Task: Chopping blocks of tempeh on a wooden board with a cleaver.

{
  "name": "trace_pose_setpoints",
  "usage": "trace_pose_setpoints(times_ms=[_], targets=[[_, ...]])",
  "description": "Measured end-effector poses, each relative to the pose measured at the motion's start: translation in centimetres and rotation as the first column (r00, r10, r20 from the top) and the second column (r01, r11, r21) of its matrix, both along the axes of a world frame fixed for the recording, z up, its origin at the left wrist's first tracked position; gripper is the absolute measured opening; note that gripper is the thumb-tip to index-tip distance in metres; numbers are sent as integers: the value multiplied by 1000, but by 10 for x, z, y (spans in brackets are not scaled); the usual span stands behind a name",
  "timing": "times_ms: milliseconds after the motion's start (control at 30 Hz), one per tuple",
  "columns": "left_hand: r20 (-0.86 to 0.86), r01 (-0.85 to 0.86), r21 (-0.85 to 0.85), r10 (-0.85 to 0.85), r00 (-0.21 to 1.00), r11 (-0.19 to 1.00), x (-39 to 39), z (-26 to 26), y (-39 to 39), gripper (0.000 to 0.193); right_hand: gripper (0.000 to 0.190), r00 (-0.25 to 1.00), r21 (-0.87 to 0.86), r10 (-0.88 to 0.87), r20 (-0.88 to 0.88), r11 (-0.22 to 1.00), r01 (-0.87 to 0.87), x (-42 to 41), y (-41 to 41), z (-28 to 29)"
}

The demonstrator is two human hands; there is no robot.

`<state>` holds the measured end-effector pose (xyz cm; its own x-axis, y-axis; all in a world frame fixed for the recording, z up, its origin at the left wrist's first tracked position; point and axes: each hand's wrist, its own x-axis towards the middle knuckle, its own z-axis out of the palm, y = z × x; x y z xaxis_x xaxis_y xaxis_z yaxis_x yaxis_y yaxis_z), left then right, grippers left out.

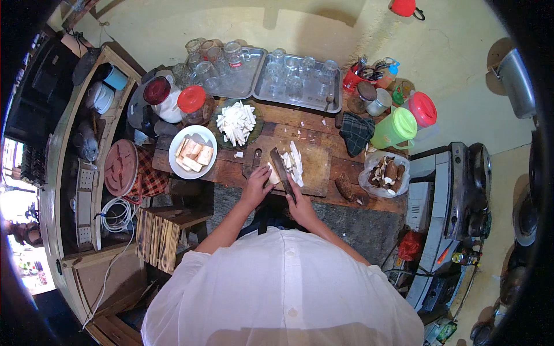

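On a wooden cutting board, my left hand holds down a pale piece of peeled root, likely cassava. My right hand grips a kitchen knife, its blade lying along the right side of that piece. Cut white strips lie just right of the blade. Beyond the board's left part, a plate bears a heap of white strips. At the left, a white bowl holds peeled chunks. An unpeeled brown root lies right of the board.
Two metal trays with upturned glasses stand at the back, beside lidded jars. On the right are a dark checked cloth, a green pitcher and a plastic bag with peels and roots. A wooden shelf borders the left.
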<state>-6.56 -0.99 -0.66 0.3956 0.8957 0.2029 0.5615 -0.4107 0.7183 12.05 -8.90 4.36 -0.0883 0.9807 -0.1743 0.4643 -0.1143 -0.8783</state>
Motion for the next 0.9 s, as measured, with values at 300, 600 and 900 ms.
trace_pose_setpoints(times_ms=[300,600,900], targets=[[-101,117,-3,-117,988,993,-1,-1,6,44,67,999,-13,38,36,999,-38,-5,4,1],[-77,153,5,-153,985,988,-7,-6,8,41,67,997,8,4,82,1000,-5,-6,3,0],[-50,24,22,-23,998,999,7,17,9,37,66,994,56,-14,112,998,8,-1,11,-3]])
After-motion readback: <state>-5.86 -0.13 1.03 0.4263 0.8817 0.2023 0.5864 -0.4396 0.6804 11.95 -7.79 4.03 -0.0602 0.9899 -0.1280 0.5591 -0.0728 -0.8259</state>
